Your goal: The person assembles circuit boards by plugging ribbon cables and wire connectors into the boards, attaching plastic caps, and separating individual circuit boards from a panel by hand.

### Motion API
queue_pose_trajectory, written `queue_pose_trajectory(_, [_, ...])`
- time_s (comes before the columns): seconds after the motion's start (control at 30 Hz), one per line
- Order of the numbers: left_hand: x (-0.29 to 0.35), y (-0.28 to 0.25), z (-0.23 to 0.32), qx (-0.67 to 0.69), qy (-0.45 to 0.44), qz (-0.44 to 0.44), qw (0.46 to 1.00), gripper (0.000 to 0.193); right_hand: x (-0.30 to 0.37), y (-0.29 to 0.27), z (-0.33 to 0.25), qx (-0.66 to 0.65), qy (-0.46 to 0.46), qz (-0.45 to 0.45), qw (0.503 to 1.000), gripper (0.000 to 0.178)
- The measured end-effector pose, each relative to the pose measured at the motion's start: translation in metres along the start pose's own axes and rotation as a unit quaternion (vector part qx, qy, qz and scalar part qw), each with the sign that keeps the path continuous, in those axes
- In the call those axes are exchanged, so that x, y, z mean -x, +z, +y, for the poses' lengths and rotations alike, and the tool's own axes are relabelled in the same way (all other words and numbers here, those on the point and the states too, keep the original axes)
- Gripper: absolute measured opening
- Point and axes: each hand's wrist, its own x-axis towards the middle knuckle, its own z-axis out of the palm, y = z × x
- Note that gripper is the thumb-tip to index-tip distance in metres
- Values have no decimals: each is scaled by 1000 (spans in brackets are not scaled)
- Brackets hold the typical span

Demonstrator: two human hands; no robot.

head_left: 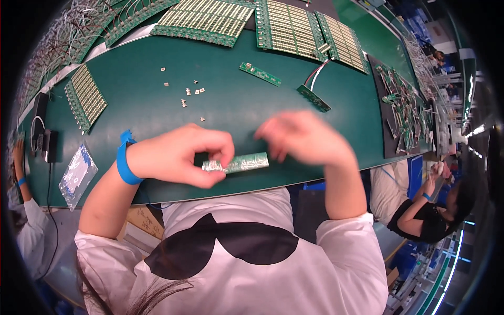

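Note:
A narrow green circuit board point(247, 163) is pinched at its left end between the thumb and fingers of my left hand point(191, 153), close to the near edge of the table. My right hand point(304, 137) hovers just beyond and right of the board's free end, apart from it. Motion smears its fingers, so whether they hold anything cannot be made out. Several small white connectors point(188, 92) lie scattered farther back on the table. Another narrow board point(260, 74) lies loose behind my hands, and a board with red, white and black wires point(314, 98) sits to its right.
Large board panels point(202, 22) line the back of the green table point(136, 68), with a smaller panel point(86, 97) at left. A plastic bag point(79, 174) and a black device point(50, 146) lie left. Wired boards point(404, 113) are heaped at right. People sit on both sides.

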Motion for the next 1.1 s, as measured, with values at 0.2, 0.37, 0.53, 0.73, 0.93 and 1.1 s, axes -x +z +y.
queue_pose_trajectory(0.2, [-3, 7, -7, 223, -73, 167, 958, 10, -36, -98, 46, 330, 185, 339, 861, 44])
queue_pose_trajectory(0.37, [5, 7, -2, 263, -80, 227, 934, 12, -40, -92, 58, 230, 139, 304, 914, 35])
queue_pose_trajectory(0.53, [5, 5, -5, 320, -70, 286, 901, 13, -19, -88, 60, -95, -5, 293, 951, 10])
queue_pose_trajectory(0.73, [-1, -1, -12, 432, -106, 301, 843, 14, -35, -62, 22, -190, -207, 194, 940, 14])
queue_pose_trajectory(0.93, [13, -11, -18, 373, -101, 311, 868, 20, -62, -34, -8, -177, -221, 73, 956, 15])
queue_pose_trajectory(1.1, [18, -16, -14, 355, -118, 325, 869, 19, -70, -20, -11, -137, -242, 35, 960, 15])
